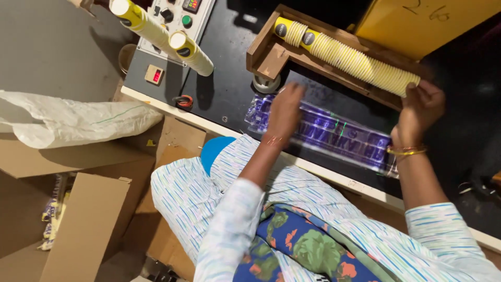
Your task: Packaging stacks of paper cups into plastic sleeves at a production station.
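Left hand (284, 108): flat, fingers spread, pressing on the printed plastic sleeve (323, 130).
Right hand (420, 104): fingers closed on the end of the yellow paper cup stack (355, 60).
Cup stack: lying in the wooden tray (271, 52), just beyond the sleeve.
Sleeve: lies on the black worktable (224, 78), near its front edge.
Control panel (172, 21): beyond the tray, left.
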